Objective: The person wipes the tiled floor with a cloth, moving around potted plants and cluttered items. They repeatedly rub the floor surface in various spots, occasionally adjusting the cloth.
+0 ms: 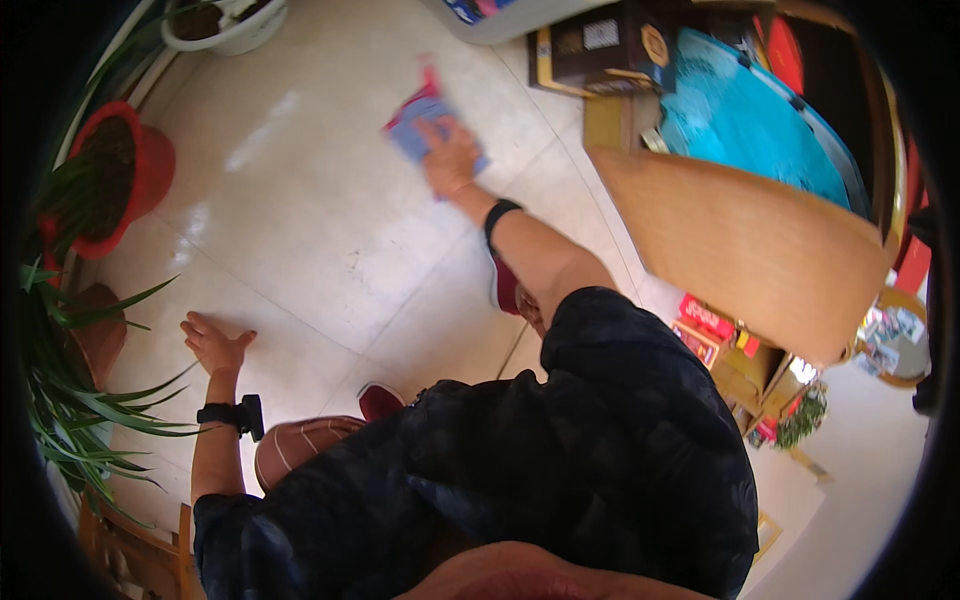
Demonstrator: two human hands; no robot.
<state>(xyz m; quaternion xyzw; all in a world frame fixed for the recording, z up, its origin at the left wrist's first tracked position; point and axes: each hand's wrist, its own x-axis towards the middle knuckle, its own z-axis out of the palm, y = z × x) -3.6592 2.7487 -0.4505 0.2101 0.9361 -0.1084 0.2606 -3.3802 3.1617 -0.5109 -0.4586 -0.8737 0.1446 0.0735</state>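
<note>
My right hand (451, 157) presses down on a blue-grey cloth (420, 120) with a red edge, which lies on the pale tiled floor (300, 217). Both hand and cloth are slightly blurred. Off to the left, my left hand (216, 343) holds nothing, its thumb and fingers apart over the tiles near the potted plants. Whether it touches the floor I cannot tell. Small dark marks (354, 262) show on the tiles between my hands. A red shoe (505, 283) is partly hidden behind my right forearm.
A red plant pot (154, 169), long green leaves (105, 405) and a white pot (251, 34) line the left side. At the right stand an open wooden cabinet door (742, 240), a dark box (592, 56) and a turquoise bag (742, 112). A pale plastic bin (495, 26) is at the top.
</note>
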